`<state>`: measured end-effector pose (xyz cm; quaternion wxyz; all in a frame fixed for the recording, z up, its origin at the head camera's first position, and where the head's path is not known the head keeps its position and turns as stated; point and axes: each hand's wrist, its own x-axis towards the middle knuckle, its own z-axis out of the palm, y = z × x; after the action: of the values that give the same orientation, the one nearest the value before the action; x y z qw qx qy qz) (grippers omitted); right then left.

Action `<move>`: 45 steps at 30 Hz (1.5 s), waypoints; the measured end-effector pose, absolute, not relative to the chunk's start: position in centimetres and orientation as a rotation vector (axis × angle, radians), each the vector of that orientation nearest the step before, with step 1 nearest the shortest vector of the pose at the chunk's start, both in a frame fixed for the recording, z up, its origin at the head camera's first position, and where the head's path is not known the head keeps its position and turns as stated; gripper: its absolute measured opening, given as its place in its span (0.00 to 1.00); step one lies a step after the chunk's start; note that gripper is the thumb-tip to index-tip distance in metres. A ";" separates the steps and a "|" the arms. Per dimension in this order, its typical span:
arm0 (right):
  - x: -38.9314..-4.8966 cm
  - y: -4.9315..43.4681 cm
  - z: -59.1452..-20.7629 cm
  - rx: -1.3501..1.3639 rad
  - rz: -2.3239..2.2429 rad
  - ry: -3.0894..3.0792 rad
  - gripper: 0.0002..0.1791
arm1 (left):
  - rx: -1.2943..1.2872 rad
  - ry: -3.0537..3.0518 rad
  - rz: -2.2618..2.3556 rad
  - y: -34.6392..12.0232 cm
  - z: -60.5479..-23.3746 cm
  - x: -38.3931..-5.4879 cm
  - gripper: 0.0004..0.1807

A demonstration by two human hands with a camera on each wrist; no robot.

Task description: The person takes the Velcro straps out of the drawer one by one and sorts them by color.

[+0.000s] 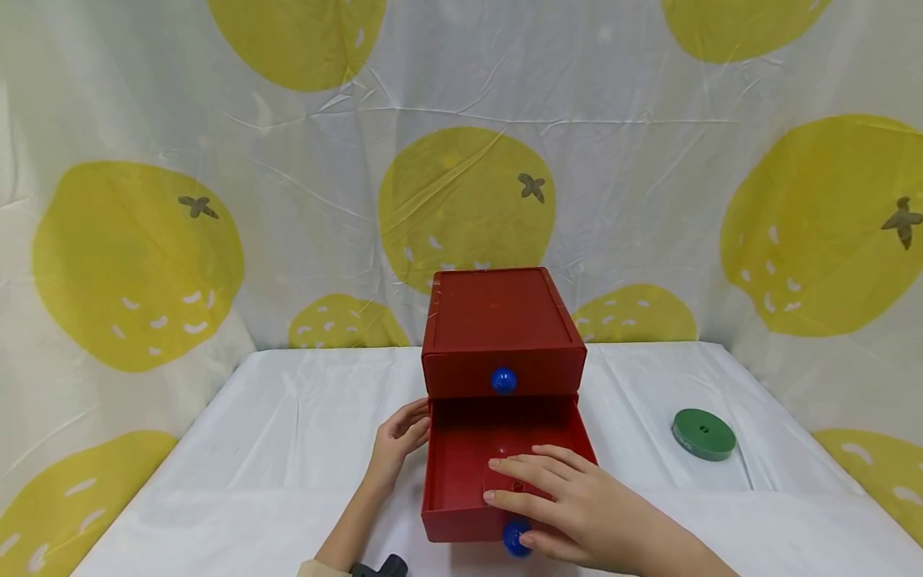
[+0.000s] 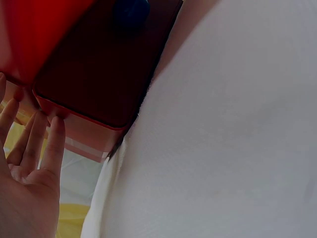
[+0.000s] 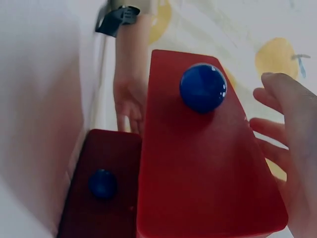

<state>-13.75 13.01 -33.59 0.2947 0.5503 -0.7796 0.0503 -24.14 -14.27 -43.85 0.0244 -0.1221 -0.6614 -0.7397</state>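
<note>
A red drawer box [image 1: 505, 312] with blue knobs stands on the table. Its top drawer [image 1: 461, 377] is closed, while the drawer below is pulled out [image 1: 457, 461]. Under that, a shaded closed drawer [image 3: 79, 208] shows in the wrist views, hidden from the head view. My right hand [image 1: 577, 509] hovers over the pulled-out drawer's front right part, fingers extended; its thumb tip is right at the blue knob [image 1: 515, 538]. My left hand [image 1: 397, 449] rests its fingertips against the box's left side, fingers straight in the left wrist view.
A flat green disc [image 1: 703, 434] with a small central hole lies on the white-covered table [image 1: 303, 433], right of the box. Behind hangs a white cloth [image 1: 613, 200] with yellow fruit prints. A dark strap piece [image 1: 382, 566] shows by the left sleeve.
</note>
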 end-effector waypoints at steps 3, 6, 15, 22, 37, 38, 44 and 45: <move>-14.2 13.1 -33.3 1.443 0.144 -2.131 0.25 | -0.375 -2.046 -2.292 -14.3 -43.8 -24.2 0.19; -14.8 13.1 -33.0 1.436 0.138 -2.154 0.24 | -0.377 -2.043 -2.295 -14.3 -43.8 -24.3 0.19; -16.9 13.1 -32.1 1.390 0.153 -2.334 0.25 | -0.347 -2.055 -2.308 -14.3 -43.5 -24.0 0.18; -17.7 13.1 -32.1 1.430 0.179 -2.466 0.23 | -0.381 -2.068 -2.298 -14.0 -42.0 -22.9 0.20; -18.4 12.5 -32.9 1.653 0.209 -2.617 0.22 | -0.375 -2.034 -2.297 -14.3 -44.0 -24.3 0.19; -18.4 12.5 -32.9 1.664 0.239 -2.646 0.21 | -0.382 -2.030 -2.295 -14.3 -44.1 -24.3 0.19; -18.3 12.6 -32.8 1.672 0.360 -2.779 0.19 | -0.404 -2.025 -2.288 -14.3 -44.1 -24.3 0.20; -18.3 12.6 -32.7 1.660 0.354 -2.793 0.20 | -0.403 -2.025 -2.288 -14.3 -44.0 -24.3 0.20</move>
<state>-18.26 12.59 -32.73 -0.0633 0.5068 -0.8529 0.1080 -24.31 -14.33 -44.05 0.0298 -0.1306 -0.6569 -0.7420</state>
